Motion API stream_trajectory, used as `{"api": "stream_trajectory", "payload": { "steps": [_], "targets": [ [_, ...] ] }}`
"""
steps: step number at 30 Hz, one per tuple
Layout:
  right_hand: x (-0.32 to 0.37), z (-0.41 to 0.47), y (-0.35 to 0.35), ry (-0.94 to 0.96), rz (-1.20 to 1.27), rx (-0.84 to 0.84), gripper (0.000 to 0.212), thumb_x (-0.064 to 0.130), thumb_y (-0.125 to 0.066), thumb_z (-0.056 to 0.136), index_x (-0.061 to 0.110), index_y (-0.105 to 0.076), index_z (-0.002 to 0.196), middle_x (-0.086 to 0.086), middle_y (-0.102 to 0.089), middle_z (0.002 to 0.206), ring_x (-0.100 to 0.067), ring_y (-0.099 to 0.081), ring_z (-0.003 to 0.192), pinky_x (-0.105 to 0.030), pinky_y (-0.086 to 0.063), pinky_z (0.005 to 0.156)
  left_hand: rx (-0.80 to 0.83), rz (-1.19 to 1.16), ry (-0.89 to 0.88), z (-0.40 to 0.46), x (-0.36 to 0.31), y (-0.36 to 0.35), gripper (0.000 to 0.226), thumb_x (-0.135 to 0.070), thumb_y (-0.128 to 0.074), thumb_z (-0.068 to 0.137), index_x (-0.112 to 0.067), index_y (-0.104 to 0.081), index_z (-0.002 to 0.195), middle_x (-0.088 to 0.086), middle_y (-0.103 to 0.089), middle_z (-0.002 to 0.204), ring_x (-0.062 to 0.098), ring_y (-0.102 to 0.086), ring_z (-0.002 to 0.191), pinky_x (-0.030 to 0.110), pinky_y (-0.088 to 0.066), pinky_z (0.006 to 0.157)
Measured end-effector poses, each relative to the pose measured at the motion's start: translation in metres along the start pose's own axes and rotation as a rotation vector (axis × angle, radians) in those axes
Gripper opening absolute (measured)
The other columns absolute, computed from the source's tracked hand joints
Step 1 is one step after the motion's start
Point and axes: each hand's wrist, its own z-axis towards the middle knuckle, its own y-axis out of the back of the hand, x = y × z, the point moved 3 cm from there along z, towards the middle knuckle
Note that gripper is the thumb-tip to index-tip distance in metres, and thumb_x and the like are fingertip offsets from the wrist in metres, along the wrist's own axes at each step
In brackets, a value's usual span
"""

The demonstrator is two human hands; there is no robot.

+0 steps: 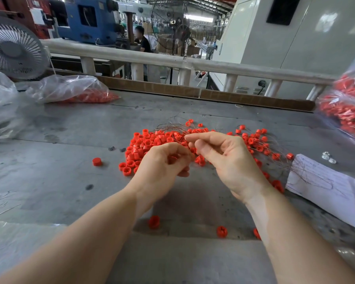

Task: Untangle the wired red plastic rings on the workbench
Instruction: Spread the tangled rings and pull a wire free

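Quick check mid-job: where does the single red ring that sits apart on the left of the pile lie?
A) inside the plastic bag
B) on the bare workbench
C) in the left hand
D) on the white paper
B: the lone red ring sits on the grey workbench, left of the pile of red rings.

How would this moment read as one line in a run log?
left hand: holds rings | right hand: pinches wire | ring pile: tangled on workbench

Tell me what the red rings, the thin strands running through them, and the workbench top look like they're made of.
Red rings: likely moulded plastic, uniform bright red with a slight sheen. Strands: look like fine bare metal wire, dark, thin, holding springy loops above the pile. Workbench top: grey, matte, scuffed and stained with seams, possibly sheet metal or a coated board; the look leaves it open.
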Motion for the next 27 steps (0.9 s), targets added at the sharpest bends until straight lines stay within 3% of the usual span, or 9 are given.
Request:
{"api": "stream_trajectory", "payload": {
  "steps": [4,7,10,14,18,27],
  "targets": [
    [0.002,0.000,-0.002,0.019,0.007,0.045,0.023,0.012,-0.069,0.080,0.034,-0.075,0.083,0.009,-0.073,0.083,-0.006,-0.064,0.079,-0.019,-0.049,0.075,0.042,0.011,0.007,-0.002,-0.002,-0.002,0.016,-0.003,-0.060,0.088,-0.014,-0.063,0.078,0.001,-0.060,0.068,0.006,-0.061,0.057,0.019,-0.055,0.066],
    [0.001,0.000,-0.003,0.004,-0.013,0.040,0.021,0.007,-0.070,0.079,0.028,-0.074,0.076,0.007,-0.071,0.077,-0.007,-0.063,0.075,-0.020,-0.051,0.072,0.068,0.059,-0.022,-0.004,-0.005,-0.003,0.016,-0.007,-0.061,0.087,-0.019,-0.063,0.077,0.001,-0.062,0.074,0.010,-0.062,0.061,0.022,-0.056,0.068],
    [0.000,-0.001,-0.003,-0.023,-0.028,0.047,0.022,0.006,-0.068,0.082,0.026,-0.070,0.073,0.008,-0.068,0.073,-0.005,-0.060,0.073,-0.018,-0.049,0.070,0.077,0.058,-0.013,-0.004,-0.004,-0.004,0.017,-0.007,-0.061,0.088,-0.021,-0.064,0.078,0.002,-0.064,0.074,0.008,-0.063,0.061,0.016,-0.054,0.064],
    [0.000,0.000,-0.003,-0.055,0.000,0.025,0.025,0.003,-0.059,0.089,0.023,-0.062,0.074,0.006,-0.065,0.070,0.002,-0.055,0.062,-0.009,-0.041,0.060,-0.027,-0.153,0.093,-0.001,0.005,0.001,0.011,-0.002,-0.062,0.087,-0.013,-0.065,0.085,0.008,-0.063,0.076,0.007,-0.065,0.059,0.018,-0.055,0.063],
    [-0.002,-0.001,-0.003,-0.093,-0.018,0.001,0.024,0.002,-0.055,0.091,0.021,-0.058,0.077,0.004,-0.063,0.063,-0.001,-0.050,0.053,-0.012,-0.041,0.055,-0.057,-0.360,0.194,0.002,0.012,0.003,0.009,0.002,-0.061,0.086,-0.005,-0.064,0.086,0.010,-0.067,0.074,0.009,-0.066,0.062,0.017,-0.054,0.060],
    [-0.002,-0.002,-0.003,-0.102,-0.061,0.001,0.027,0.002,-0.059,0.088,0.024,-0.065,0.075,0.009,-0.063,0.064,0.002,-0.052,0.058,-0.007,-0.037,0.051,-0.057,-0.566,0.204,0.003,0.007,0.007,0.018,0.011,-0.057,0.082,-0.005,-0.065,0.089,0.007,-0.071,0.074,0.014,-0.069,0.068,0.019,-0.056,0.065]
  ]
}}
